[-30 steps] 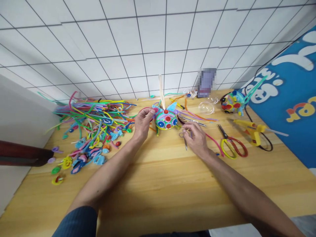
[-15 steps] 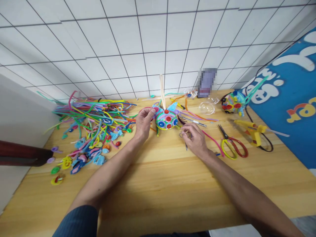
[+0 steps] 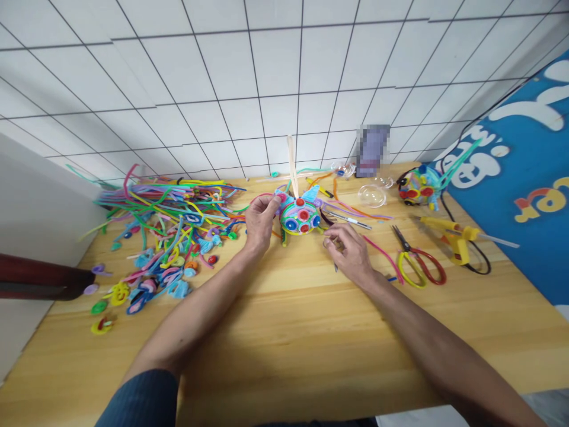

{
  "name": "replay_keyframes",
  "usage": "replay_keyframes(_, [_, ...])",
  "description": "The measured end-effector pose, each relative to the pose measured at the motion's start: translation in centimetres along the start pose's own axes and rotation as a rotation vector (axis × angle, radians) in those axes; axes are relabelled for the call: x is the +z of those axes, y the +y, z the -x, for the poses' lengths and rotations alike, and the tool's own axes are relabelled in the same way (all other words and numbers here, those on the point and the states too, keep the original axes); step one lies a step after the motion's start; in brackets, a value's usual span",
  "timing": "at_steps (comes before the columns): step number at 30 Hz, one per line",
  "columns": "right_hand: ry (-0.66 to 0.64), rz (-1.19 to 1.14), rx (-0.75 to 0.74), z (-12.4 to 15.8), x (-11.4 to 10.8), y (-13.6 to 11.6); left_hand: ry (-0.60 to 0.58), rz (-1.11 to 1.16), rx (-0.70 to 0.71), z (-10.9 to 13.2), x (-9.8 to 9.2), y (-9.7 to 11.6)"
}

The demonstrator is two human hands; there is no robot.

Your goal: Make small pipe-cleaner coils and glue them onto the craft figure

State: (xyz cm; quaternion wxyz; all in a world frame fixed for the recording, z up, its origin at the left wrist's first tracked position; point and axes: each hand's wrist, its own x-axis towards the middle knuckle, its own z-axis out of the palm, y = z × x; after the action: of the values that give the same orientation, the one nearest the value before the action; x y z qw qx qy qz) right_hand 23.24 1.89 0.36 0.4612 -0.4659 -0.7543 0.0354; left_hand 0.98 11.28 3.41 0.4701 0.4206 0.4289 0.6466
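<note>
At mid-table, toward the tiled wall (image 3: 275, 65): decorated ball (image 3: 303, 214), with pale strips (image 3: 292, 166) rising behind it. Pinched at its left edge between thumb and fingers of left hand (image 3: 259, 224). Beside its lower right, right hand (image 3: 351, 249) with fingers curled; cannot tell whether gripping anything. To the left, near left hand, tangled heap of fuzzy stems (image 3: 173, 198) and, nearer, scattered small craft pieces (image 3: 169, 276). Right of the ball, slender metal tool (image 3: 349, 220); beyond right hand, pink stem (image 3: 386, 261), scissors (image 3: 408, 245) and yellow glue gun (image 3: 456, 231). Farther back, clear plastic domes (image 3: 372, 196), outlines faint, and second decorated ball (image 3: 420, 187). Under right hand, thin metal tip (image 3: 336, 268), remainder covered. Part of the ball's left side masked by left fingers. Phone-like slab (image 3: 372, 148) pixelated, unreadable. Dark red cylinder (image 3: 40, 277) cut off by left border; lettering on blue panel (image 3: 524, 160) cropped at right.
</note>
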Motion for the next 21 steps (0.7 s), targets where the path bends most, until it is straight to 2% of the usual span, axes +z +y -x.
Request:
replay_keyframes(9, [-0.009, 0.003, -0.001, -0.05, -0.01, -0.05, -0.058, 0.046, 0.025, 0.21, -0.24, 0.13])
replay_keyframes(15, [-0.012, -0.001, -0.012, 0.04, 0.07, -0.02, -0.235, 0.038, -0.033, -0.27, -0.31, 0.21])
replay_keyframes(21, [-0.013, 0.002, -0.007, 0.12, 0.26, -0.02, -0.217, -0.034, -0.034, -0.56, -0.57, 0.25])
